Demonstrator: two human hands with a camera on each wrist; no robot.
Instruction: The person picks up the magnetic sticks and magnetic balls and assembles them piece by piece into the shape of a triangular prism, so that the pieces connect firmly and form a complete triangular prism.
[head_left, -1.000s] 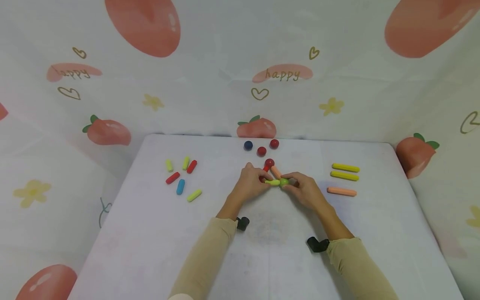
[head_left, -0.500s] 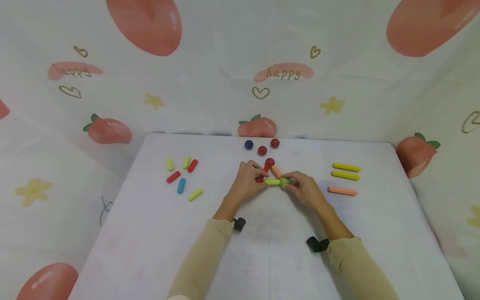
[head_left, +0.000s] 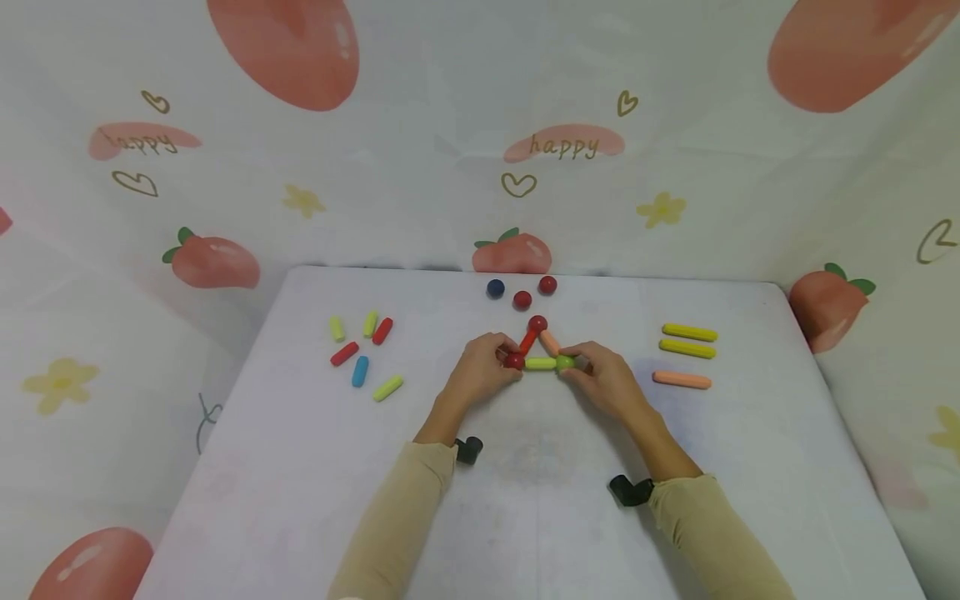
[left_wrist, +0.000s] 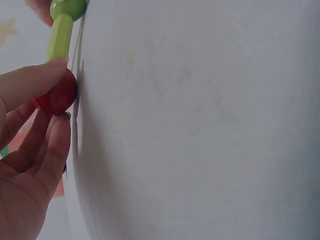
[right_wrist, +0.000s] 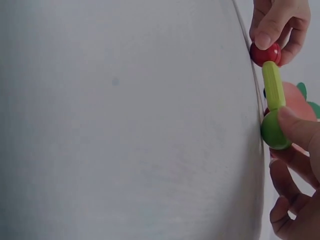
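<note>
A small triangle of balls and rods lies on the white table. My left hand [head_left: 483, 367] pinches the red ball [left_wrist: 59, 95] at its left corner between thumb and fingers. At the right corner my right hand [head_left: 606, 377] pinches the green ball [right_wrist: 275, 131]. Between these two balls runs a lime-green rod [head_left: 540, 364]. A red rod [head_left: 528, 342] slants up from the left corner toward another red ball [head_left: 537, 324] at the top. An orange rod [head_left: 551, 342] slants from that top ball down toward the green one, its lower end partly behind my right fingers.
Behind the triangle sit a dark blue ball [head_left: 496, 288] and two loose red balls [head_left: 522, 300]. Several short rods, including a blue rod [head_left: 360, 372], lie at left. To the right are two long yellow rods [head_left: 688, 348] and a long orange rod [head_left: 682, 380].
My left hand has shifted a little left and now grips the red corner ball, uncovering the lime-green rod and the red rod. The right hand stays at the green ball.
</note>
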